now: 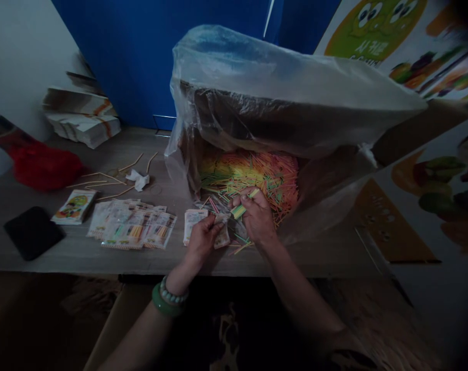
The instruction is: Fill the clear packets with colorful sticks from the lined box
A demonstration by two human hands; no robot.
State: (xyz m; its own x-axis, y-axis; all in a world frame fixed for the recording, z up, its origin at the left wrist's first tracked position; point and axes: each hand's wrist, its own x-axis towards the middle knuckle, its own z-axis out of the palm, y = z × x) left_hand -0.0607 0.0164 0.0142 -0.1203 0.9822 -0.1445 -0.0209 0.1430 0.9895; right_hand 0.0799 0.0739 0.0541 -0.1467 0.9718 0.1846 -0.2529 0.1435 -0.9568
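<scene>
My left hand (204,238) pinches a small printed packet (222,234) just above the wooden table (83,252). My right hand (257,216) is closed on a small bundle of coloured sticks (242,207), held at the packet's top. Right behind both hands a big clear plastic bag (280,93) lies open on its side, with a heap of coloured sticks (253,175) inside. Another packet (192,222) lies flat beside my left hand. Beaded and green bracelets (167,300) circle my left wrist.
A row of filled packets (135,224) lies left of my hands, with a small stack (74,206) further left. A black flat object (33,232), a red fluffy thing (46,167), loose wooden sticks (110,178), crumpled paper (138,179) and stacked cartons (83,116) lie beyond.
</scene>
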